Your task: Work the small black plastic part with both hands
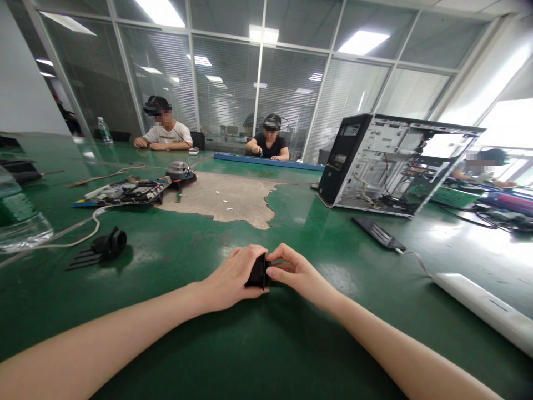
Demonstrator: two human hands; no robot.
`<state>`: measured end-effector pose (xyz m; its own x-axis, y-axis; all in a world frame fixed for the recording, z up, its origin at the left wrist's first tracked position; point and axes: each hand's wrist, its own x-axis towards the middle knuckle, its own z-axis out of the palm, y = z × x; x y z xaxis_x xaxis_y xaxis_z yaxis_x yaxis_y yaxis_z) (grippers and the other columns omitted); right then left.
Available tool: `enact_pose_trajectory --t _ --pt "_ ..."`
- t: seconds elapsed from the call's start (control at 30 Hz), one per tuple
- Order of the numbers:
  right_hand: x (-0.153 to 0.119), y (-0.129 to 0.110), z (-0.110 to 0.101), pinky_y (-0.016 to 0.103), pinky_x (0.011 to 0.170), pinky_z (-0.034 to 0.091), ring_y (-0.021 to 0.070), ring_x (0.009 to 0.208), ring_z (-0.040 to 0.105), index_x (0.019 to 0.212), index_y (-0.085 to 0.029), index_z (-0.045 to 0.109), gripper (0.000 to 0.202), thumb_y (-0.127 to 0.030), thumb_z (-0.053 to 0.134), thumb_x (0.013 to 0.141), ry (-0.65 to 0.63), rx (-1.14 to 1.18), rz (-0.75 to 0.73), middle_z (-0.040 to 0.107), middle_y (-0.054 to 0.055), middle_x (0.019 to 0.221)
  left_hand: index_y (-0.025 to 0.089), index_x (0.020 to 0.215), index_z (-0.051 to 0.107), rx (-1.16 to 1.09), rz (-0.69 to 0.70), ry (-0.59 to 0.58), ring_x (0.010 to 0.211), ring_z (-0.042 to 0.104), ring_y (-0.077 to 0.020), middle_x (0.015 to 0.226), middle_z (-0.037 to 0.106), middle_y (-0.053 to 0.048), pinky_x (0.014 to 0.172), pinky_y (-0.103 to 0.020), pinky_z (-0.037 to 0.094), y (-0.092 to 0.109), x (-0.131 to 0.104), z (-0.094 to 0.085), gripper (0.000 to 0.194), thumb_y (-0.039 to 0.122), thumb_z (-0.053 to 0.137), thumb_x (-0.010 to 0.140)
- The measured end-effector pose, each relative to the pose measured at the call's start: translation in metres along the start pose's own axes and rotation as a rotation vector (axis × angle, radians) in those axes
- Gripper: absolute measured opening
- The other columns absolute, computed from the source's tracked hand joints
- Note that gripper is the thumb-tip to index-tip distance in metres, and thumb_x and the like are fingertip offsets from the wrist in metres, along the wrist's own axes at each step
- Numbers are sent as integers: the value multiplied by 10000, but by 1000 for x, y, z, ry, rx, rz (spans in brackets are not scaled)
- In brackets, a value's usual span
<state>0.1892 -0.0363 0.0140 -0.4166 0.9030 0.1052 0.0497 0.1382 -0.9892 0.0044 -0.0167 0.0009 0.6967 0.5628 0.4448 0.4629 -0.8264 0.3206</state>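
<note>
A small black boxy part (259, 271) with a thin raised edge is held just above the green table (266, 344), at the middle of the view. My left hand (234, 278) wraps round its left side, thumb and fingers closed on it. On the right side, the thumb and index finger of my right hand (295, 272) pinch a short dark piece at its edge. What kind of part this is, I cannot make out. Off to the left lies a black plastic piece (104, 247) with a round end and slats.
An open computer case (387, 166) stands at the right. Nearer are a black slatted piece (378, 233) and a white power strip (483, 305). A circuit board (125, 191), a fan cooler (181, 172) and a water bottle (20, 216) stand left. Other people sit across the table.
</note>
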Motion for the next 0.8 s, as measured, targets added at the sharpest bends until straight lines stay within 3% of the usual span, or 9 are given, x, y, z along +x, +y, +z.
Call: enact_pose_trajectory --t 0.23,0.43,0.63,0.8 --pt "1 5 -1 288 734 455 121 796 563 943 -202 480 288 -320 616 718 17 -63 42 523 9 933 219 1193 256 -17 12 13 1058 442 -240 1163 450 -79 890 -387 345 1 0 0 578 308 609 743" --pt "-1 0 -1 278 749 444 133 854 562 839 -204 464 268 -258 667 673 -25 -10 -22 538 -11 917 216 1184 258 -11 3 -2 1048 443 -241 1156 449 -80 877 -385 351 0 0 0 578 303 614 739" --pt "1 4 1 305 764 445 145 844 562 848 -192 494 241 -326 632 704 63 -40 -18 567 6 893 218 1183 261 -17 0 2 1049 447 -239 1159 451 -75 884 -388 347 0 0 0 582 308 620 733" --pt "2 4 0 300 714 476 123 774 570 920 -203 480 279 -345 608 717 32 -37 55 541 10 933 226 1194 260 -24 2 13 1066 441 -247 1174 448 -80 891 -399 345 0 0 0 588 307 617 734"
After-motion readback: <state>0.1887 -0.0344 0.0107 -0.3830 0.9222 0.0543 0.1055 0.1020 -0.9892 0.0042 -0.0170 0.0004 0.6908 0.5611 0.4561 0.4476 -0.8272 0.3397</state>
